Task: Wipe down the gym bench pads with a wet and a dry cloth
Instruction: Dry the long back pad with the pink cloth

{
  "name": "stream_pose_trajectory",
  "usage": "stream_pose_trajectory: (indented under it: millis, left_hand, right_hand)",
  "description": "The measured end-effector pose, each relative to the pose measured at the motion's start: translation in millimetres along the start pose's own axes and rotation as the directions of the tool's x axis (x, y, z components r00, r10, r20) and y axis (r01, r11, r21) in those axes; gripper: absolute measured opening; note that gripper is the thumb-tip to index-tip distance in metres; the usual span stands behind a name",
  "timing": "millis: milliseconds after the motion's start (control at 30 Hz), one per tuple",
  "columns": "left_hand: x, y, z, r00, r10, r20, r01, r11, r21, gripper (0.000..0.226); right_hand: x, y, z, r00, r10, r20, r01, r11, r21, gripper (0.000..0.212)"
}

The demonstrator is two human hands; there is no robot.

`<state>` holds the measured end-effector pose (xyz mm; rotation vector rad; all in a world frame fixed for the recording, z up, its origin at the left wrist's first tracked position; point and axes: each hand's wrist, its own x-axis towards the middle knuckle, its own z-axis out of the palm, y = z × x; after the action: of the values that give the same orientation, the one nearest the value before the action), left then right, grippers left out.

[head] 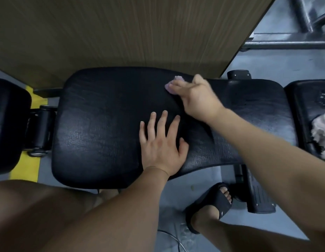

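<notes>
My right hand (196,99) is clutching the pink cloth (171,85) at the bench pad's (96,124) far edge, most padding lying leftward; my left hand (161,142) is resting spread flat.

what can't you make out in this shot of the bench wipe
All in the head view:
- pink cloth: mostly hidden under the right hand; wet or dry unclear.
- pale cloth: cut off by the right edge.
- left pad: cut off by the left edge.

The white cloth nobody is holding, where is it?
In the head view the white cloth lies crumpled at the far right edge, on the smaller black pad next to the big pad.
</notes>
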<state>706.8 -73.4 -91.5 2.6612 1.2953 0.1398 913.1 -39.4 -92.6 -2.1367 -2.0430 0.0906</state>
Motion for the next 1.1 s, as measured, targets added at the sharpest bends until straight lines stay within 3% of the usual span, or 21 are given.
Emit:
stream_pose_trajectory:
  millis: [167,333,433,567,667,867,1000,1100]
  left_hand:
    - [-1,1,-1,1.000,-0.006,0.020,0.006,1.000,0.006,0.067]
    - [0,2,-4,0.999,-0.002,0.043,0.001,1.000,0.012,0.068]
    - [-1,3,-4,0.999,-0.004,0.043,0.004,1.000,0.010,0.068]
    - [-1,3,-4,0.999,-0.012,0.041,0.012,1.000,0.020,0.068]
    - [0,3,-5,0.999,-0.012,0.048,0.011,1.000,0.013,0.068]
    - [0,2,-4,0.998,-0.003,0.059,0.002,1.000,0.017,0.067]
    - [0,3,-3,0.998,-0.003,0.057,0.002,1.000,0.017,0.067]
    - [0,3,-3,0.998,0.000,0.055,-0.001,1.000,0.022,0.067]
  right_hand:
    - [32,17,-4,0.933,0.359,0.034,-0.359,0.933,0.001,0.055]
    - [58,-8,-10,0.956,0.232,0.180,-0.259,0.955,0.143,0.051]
    - [45,14,-14,0.923,0.342,0.177,-0.369,0.917,0.154,0.062]
    - [33,43,-36,0.866,0.435,0.246,-0.472,0.874,0.114,0.037]
    - [51,48,-39,0.833,0.420,0.360,-0.509,0.837,0.201,0.027]
    - [90,31,-49,0.813,0.270,0.515,-0.500,0.776,0.383,0.032]
    - [93,38,-59,0.770,0.230,0.595,-0.531,0.748,0.399,0.036]
    - [78,63,-74,0.753,0.204,0.625,-0.469,0.834,0.292,0.048]
